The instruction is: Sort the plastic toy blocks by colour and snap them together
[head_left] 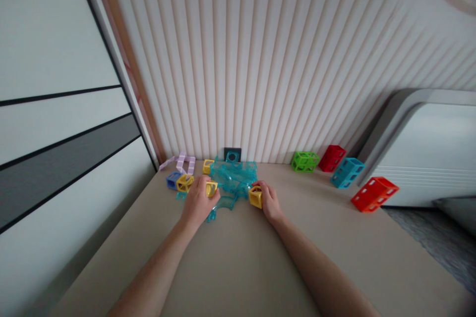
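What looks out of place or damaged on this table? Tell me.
Nothing looks clearly spilled or broken. The untidy spot is the teal translucent pieces, jumbled between and beyond the left hand and right hand, whereas the green block and orange-red block stand apart.

beige table (230, 267) is bearing | teal pieces (228, 176) are lying between left fingers (203, 183) and right fingers (265, 189) | lilac piece (181, 163), blue frame (172, 181) are resting leftward | green block (305, 162), dark-red block (332, 158), turquoise block (347, 173), orange-red block (375, 194) are sitting rightward
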